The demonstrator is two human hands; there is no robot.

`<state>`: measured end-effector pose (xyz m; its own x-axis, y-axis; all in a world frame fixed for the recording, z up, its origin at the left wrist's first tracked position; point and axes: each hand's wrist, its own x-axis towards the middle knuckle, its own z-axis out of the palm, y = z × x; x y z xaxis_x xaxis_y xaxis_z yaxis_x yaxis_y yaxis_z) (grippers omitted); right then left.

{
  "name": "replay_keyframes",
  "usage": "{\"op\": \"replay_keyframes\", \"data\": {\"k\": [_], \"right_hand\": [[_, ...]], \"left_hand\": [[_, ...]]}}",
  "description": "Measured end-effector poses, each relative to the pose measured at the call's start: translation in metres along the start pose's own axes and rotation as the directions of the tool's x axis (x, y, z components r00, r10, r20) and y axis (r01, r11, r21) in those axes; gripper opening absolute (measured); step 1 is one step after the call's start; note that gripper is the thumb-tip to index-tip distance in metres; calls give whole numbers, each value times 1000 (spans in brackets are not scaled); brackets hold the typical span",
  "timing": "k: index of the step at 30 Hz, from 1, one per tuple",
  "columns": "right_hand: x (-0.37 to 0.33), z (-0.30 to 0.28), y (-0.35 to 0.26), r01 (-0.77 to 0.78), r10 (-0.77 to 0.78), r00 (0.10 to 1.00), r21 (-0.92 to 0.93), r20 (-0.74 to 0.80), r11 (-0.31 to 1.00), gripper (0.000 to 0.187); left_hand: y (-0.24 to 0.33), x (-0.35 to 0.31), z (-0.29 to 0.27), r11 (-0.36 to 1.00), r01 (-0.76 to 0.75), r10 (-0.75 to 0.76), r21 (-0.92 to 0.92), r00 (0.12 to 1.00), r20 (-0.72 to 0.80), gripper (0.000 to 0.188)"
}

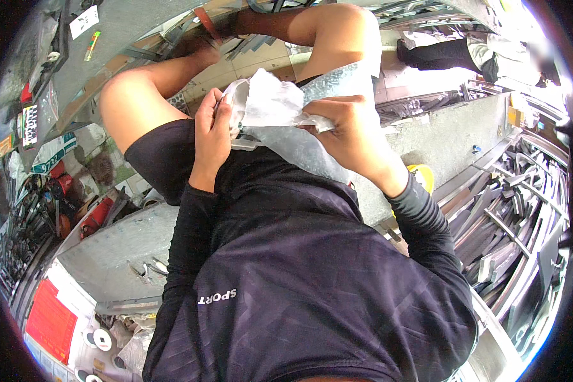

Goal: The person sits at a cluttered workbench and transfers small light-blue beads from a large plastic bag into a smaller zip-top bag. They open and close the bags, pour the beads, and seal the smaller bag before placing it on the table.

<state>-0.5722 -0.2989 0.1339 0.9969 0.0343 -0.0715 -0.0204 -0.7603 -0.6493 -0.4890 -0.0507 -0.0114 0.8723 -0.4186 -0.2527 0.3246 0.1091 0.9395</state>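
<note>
over the lap, left hand [211,137] and right hand [350,130] grip 1 white plastic bag [270,102].

Dark long-sleeved sport shirt [299,274] with faint stripes, small white letters near the left sleeve [184,248], black shorts [165,159] above the shirt, bare knees, bare hands

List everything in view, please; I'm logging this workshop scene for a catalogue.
crumpled white plastic bag: one, white, between both hands over the lap
galvanised sheet-metal piece: one, silver-grey, lying across the thighs under the bag
grey metal sheet: one, grey, lower left
red flat sheet: one, red, bottom left
pile of metal strips: many, grey, right
yellow object: one, yellow, behind right forearm, partly hidden
left hand: one, gripping the bag's left edge
right hand: one, pinching the bag's right side
</note>
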Motion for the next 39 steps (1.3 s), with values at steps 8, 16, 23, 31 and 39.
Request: {"op": "replay_keyframes", "data": {"k": [8, 16, 23, 31, 39], "right_hand": [[0, 3, -4, 45, -54, 997, -137, -61, 990, 26], [20, 44, 11, -85, 84, 996, -110, -9, 990, 23], [26, 42, 6, -101, 104, 994, -75, 32, 992, 23], [24, 36, 5, -103, 108, 993, -99, 48, 990, 20], [22, 33, 5, -102, 108, 993, -115, 47, 988, 25]], "left_hand": [[1, 8, 5, 945, -168, 139, 281, 983, 120, 16], [-50, 19, -14, 868, -280, 239, 409, 959, 149, 16], [-65, 21, -20, 875, -227, 196, 428, 974, 117, 25], [-66, 20, -16, 863, -248, 229, 441, 969, 97, 28], [-64, 23, -20, 873, -130, 73, 471, 988, 139, 24]]}}
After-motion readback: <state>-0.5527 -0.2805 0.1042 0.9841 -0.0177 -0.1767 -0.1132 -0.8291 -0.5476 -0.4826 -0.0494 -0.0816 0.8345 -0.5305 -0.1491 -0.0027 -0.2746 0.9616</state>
